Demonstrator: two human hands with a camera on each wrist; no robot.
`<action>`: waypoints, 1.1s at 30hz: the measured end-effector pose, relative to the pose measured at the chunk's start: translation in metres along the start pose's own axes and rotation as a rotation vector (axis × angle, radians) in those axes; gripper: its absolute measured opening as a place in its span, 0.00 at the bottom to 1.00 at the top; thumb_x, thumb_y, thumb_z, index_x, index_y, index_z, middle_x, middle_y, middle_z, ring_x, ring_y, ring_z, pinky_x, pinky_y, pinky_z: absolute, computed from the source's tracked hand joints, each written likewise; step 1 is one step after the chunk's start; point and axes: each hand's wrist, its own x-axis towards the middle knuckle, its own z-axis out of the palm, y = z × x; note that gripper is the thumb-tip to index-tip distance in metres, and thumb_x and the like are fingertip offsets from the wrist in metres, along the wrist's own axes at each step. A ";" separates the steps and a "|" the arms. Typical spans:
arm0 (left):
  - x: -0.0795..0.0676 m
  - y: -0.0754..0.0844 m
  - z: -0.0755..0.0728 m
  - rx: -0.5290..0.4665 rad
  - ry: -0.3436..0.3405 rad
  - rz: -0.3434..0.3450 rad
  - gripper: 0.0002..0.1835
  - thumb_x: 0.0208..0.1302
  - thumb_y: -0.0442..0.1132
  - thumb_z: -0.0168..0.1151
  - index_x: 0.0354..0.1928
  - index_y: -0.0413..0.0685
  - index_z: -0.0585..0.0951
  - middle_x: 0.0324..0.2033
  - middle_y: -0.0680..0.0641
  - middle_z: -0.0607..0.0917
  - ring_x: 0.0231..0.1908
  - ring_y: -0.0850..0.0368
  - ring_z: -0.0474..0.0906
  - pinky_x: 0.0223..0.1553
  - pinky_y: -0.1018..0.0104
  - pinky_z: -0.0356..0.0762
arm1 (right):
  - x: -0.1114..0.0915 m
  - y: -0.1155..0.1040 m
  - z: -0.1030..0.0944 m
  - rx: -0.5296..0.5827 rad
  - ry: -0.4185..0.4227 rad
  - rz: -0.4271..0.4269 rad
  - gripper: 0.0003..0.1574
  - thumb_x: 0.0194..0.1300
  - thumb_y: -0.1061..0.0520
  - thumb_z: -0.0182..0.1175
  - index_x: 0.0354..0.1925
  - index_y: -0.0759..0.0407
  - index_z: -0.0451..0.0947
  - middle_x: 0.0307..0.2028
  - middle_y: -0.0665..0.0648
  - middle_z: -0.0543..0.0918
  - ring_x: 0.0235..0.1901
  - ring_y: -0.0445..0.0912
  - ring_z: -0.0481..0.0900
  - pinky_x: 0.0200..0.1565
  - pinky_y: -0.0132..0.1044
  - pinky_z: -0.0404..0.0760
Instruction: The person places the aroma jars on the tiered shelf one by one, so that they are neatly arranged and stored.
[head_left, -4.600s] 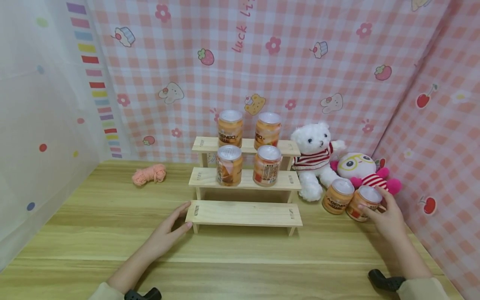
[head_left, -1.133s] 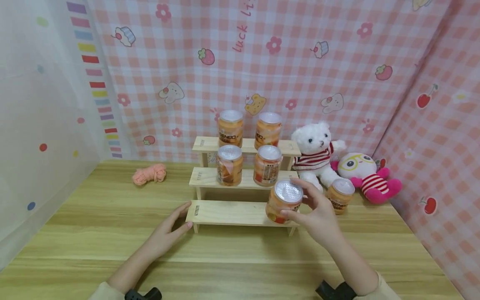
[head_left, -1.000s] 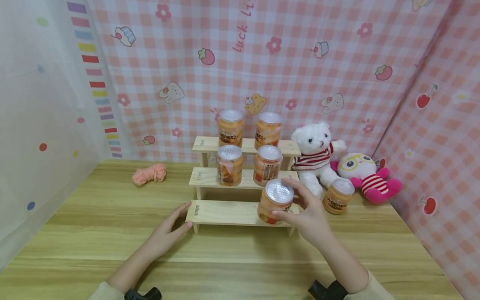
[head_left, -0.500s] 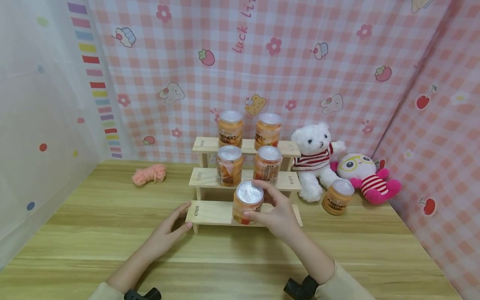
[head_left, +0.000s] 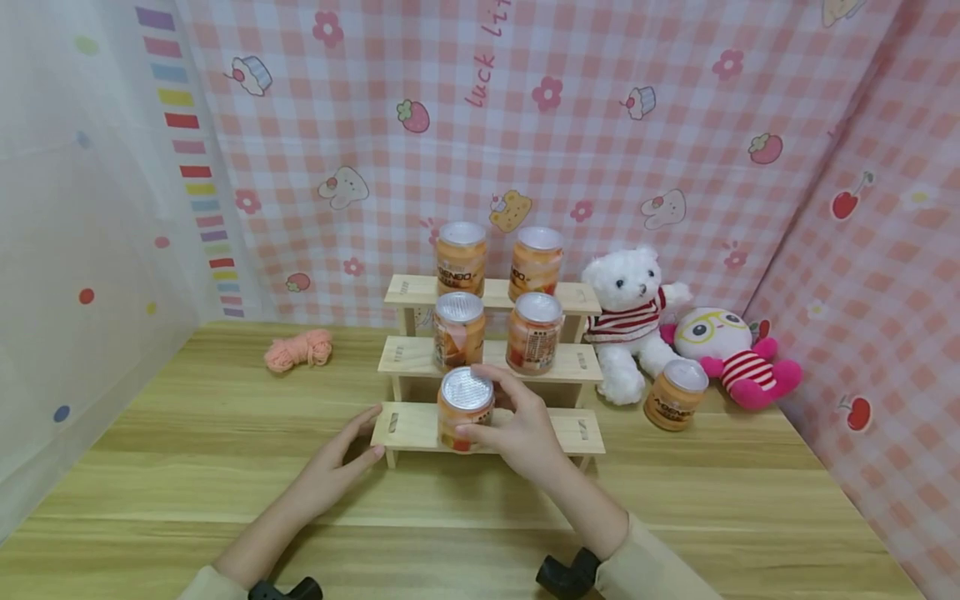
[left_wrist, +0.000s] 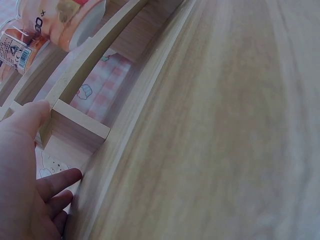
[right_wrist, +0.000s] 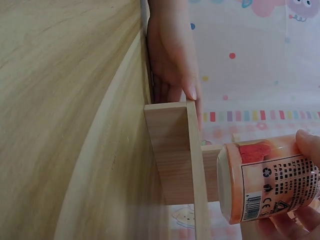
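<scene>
My right hand (head_left: 517, 425) grips an orange can (head_left: 459, 429) with a silvery lid, thumb in front and fingers behind. In the right wrist view a gap shows between the can (right_wrist: 270, 180) and the board beneath, so it hangs just above the lowest step. My left hand (head_left: 341, 454) holds the left end of that step of the wooden three-step rack (head_left: 401, 429), thumb at the front corner (left_wrist: 25, 120) and a finger at the rear one. Two similar cans (head_left: 459, 333) stand on the middle step, and two more cans (head_left: 461, 262) on the top.
On the table (head_left: 420, 533), another orange can (head_left: 675, 396) stands right of the rack. Behind it are a white teddy bear (head_left: 630, 325) and a pink-and-white plush doll (head_left: 723, 350). A skein of pink yarn (head_left: 298, 350) lies left. Checked cloth (head_left: 585, 158) hangs behind.
My right hand has taken one of the two cans beside the plush toys and carried it left over the lowest step. My left hand has stayed at the rack's end.
</scene>
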 end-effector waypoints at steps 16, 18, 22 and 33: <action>0.001 -0.003 0.001 -0.005 -0.003 -0.010 0.32 0.69 0.45 0.58 0.72 0.52 0.60 0.59 0.40 0.74 0.63 0.42 0.63 0.62 0.38 0.52 | 0.014 0.047 0.017 0.050 0.026 0.000 0.43 0.47 0.62 0.76 0.62 0.53 0.72 0.51 0.58 0.76 0.48 0.51 0.76 0.40 0.37 0.81; 0.001 -0.004 0.000 0.005 -0.002 -0.012 0.32 0.70 0.46 0.57 0.72 0.52 0.60 0.59 0.40 0.74 0.64 0.41 0.63 0.62 0.37 0.52 | 0.014 0.048 0.018 0.036 0.034 -0.008 0.43 0.47 0.62 0.76 0.62 0.53 0.72 0.51 0.57 0.76 0.47 0.51 0.76 0.41 0.37 0.81; 0.001 -0.006 0.000 0.011 -0.002 -0.013 0.33 0.69 0.48 0.57 0.73 0.52 0.60 0.59 0.40 0.74 0.64 0.41 0.62 0.62 0.37 0.52 | 0.014 0.047 0.019 0.011 0.045 -0.006 0.43 0.46 0.61 0.77 0.61 0.52 0.72 0.51 0.55 0.76 0.47 0.50 0.76 0.44 0.39 0.80; 0.002 -0.008 -0.001 0.022 -0.008 -0.027 0.34 0.69 0.50 0.57 0.73 0.53 0.59 0.60 0.40 0.73 0.65 0.40 0.60 0.62 0.34 0.50 | 0.012 0.046 0.021 -0.032 0.051 -0.033 0.43 0.49 0.59 0.76 0.62 0.55 0.70 0.55 0.56 0.75 0.51 0.51 0.74 0.50 0.46 0.75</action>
